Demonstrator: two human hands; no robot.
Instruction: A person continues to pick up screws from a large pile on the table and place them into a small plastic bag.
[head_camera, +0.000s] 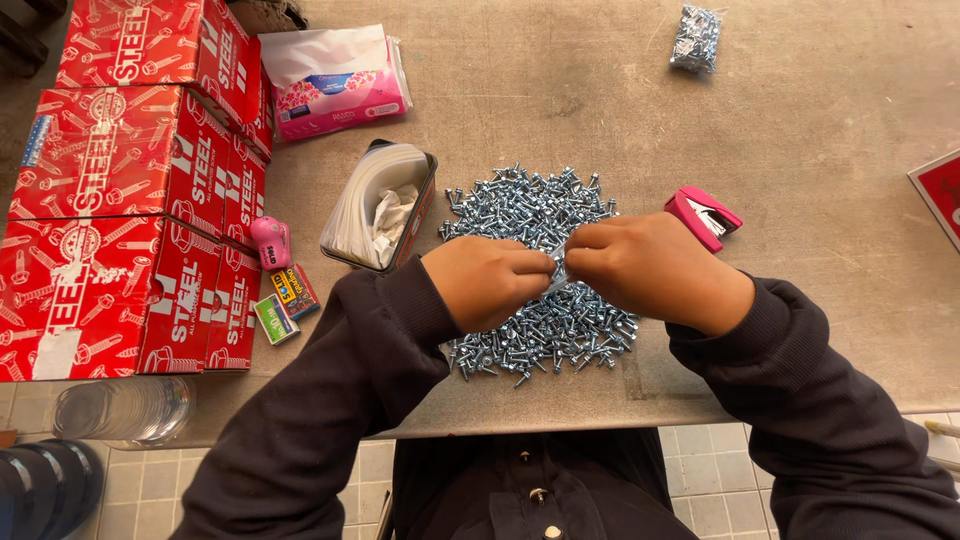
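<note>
A heap of small silver screws (530, 215) lies on the grey table (800, 200) in front of me. My left hand (485, 280) and my right hand (650, 270) meet above the heap's near half, fingertips together. Both pinch a small clear plastic bag (558, 274) that shows between the fingers; what is inside it is hidden. A pink stapler (703, 216) sits just beyond my right hand. A filled clear bag of screws (696, 38) lies at the far right of the table.
Red cardboard boxes (120, 200) are stacked along the left. A dark tin of clear bags (380, 205) stands left of the heap. Also there: a pink tissue pack (335, 80), a small pink gadget (270, 240), little staple boxes (285, 303), a plastic bottle (125, 410).
</note>
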